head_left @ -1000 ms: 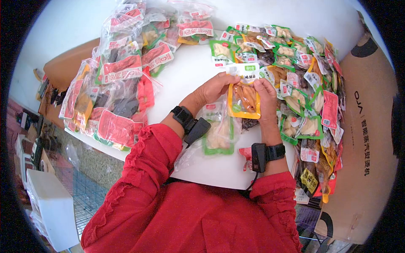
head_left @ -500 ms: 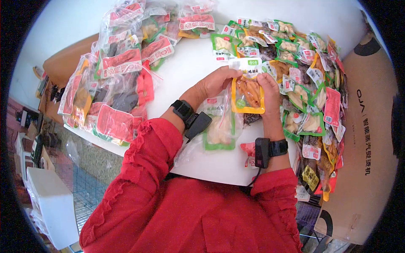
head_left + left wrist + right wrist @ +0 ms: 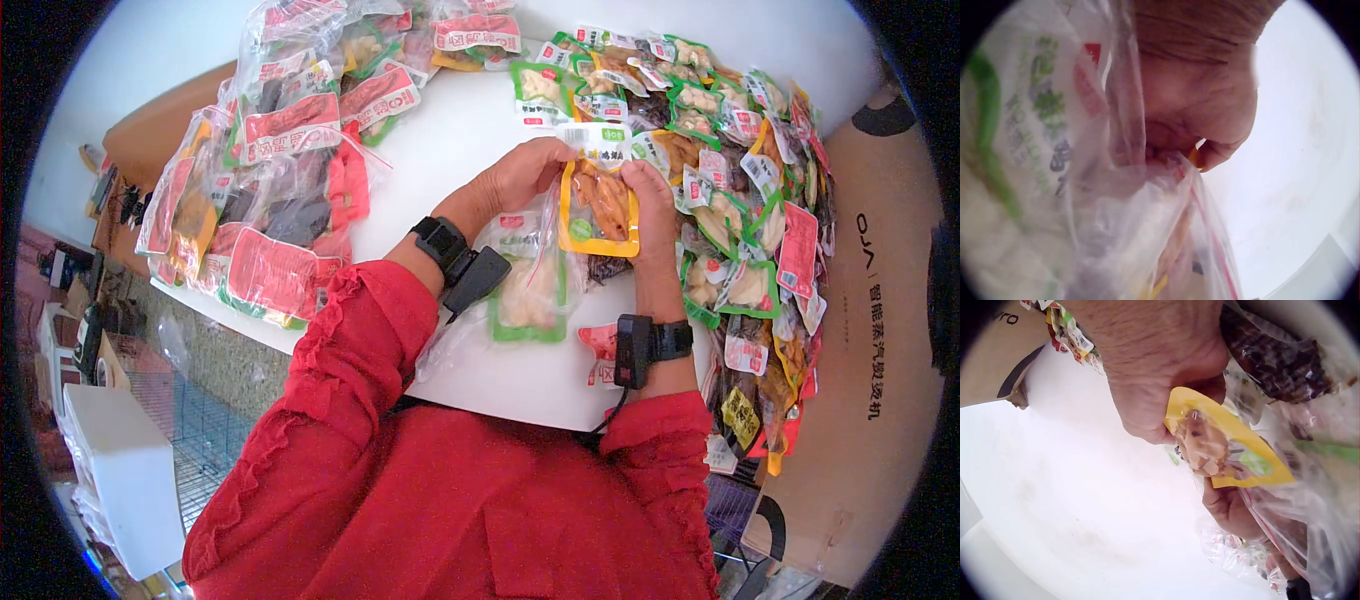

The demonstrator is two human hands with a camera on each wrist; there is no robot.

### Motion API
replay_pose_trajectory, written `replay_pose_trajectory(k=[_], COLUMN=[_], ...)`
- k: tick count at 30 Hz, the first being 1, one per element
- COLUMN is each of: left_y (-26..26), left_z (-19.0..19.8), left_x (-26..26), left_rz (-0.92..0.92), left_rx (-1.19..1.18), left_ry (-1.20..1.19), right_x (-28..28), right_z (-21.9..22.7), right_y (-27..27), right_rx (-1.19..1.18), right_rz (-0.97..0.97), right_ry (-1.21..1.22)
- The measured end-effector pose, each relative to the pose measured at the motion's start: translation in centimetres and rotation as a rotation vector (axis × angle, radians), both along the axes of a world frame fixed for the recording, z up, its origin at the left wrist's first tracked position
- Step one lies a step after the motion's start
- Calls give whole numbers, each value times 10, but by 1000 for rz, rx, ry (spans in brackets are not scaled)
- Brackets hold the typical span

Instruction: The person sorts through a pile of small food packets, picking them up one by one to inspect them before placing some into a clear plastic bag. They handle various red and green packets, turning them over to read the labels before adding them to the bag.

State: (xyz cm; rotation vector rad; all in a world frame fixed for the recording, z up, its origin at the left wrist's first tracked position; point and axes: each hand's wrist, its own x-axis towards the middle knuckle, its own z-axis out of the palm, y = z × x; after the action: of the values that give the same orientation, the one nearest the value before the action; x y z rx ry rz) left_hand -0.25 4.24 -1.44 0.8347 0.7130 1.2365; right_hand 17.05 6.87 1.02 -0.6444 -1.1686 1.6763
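Both hands hold a yellow-edged vacuum food packet (image 3: pixel 600 205) upright over the white table, with tan pieces showing through its clear window. My left hand (image 3: pixel 527 178) pinches its upper left edge between thumb and fingers. The right hand (image 3: pixel 655 205) grips the opposite edge, thumb on the front. Just below the left hand lies a clear zip bag (image 3: pixel 540 235), and a green-edged packet of pale food (image 3: pixel 527 297) shows inside it. In the left wrist view, the bag's red zip line (image 3: pixel 1213 234) runs beside the left fingers, some of which are hidden.
Filled zip bags (image 3: pixel 275 270) are heaped along the table's left side. Many loose food packets (image 3: pixel 715 220) pile up on the right, beside a large cardboard box (image 3: pixel 870 330). A small red packet (image 3: pixel 598 345) lies near the front edge of the white table (image 3: pixel 440 125).
The head view has shifted slightly. Both hands keep hold of the yellow-edged packet, which has moved a little to the right and away from the body, relative to the zip bag.
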Motion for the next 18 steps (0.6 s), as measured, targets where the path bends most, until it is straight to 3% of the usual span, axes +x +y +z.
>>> replay_pose_trajectory(k=[2, 8, 11, 15, 18], left_y=[4, 8, 3, 3, 2], left_z=[-6, -12, -6, -8, -3], left_x=[-2, -5, -7, -5, -6], left_rz=[65, -23, 2, 18, -46], left_rx=[-9, 119, 67, 65, 90], left_ry=[166, 199, 300, 220, 292], right_x=[1, 4, 2, 2, 2], right_z=[3, -3, -1, 1, -4], right_y=[-2, 4, 2, 0, 5], right_rx=[-16, -2, -12, -5, 12], right_rz=[16, 10, -3, -2, -18], right_ry=[-11, -5, 23, 4, -26])
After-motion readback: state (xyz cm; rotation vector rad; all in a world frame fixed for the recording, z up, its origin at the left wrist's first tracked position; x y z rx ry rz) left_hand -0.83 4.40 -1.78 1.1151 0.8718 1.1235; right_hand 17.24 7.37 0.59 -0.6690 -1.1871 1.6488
